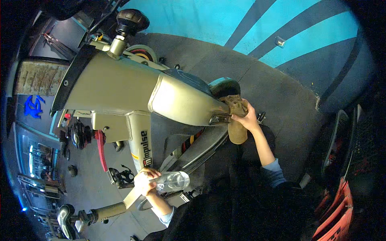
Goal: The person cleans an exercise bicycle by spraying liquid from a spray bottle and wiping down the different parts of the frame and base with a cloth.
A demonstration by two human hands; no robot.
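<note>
In my left hand [146,182] is a clear bottle [173,181], lying sideways. My fingers wrap its neck end, so its top is hidden. The hand is beside the pale tube of an Impulse exercise bike [111,81]. My right hand [246,117] grips a bunched brown cloth [237,131] at the narrow dark end of the bike's metallic housing. Part of the cloth hangs below my fingers. Just above the cloth is a rounded black part with a light blue edge [226,86].
A black adjustment knob [132,21] stands on the bike frame. Below the housing are a red lever [101,150] and a pedal with a cage [120,176]. A blue-and-dark wall [202,18] rises beyond the grey floor [265,79]. Red panels [336,211] stand at lower right.
</note>
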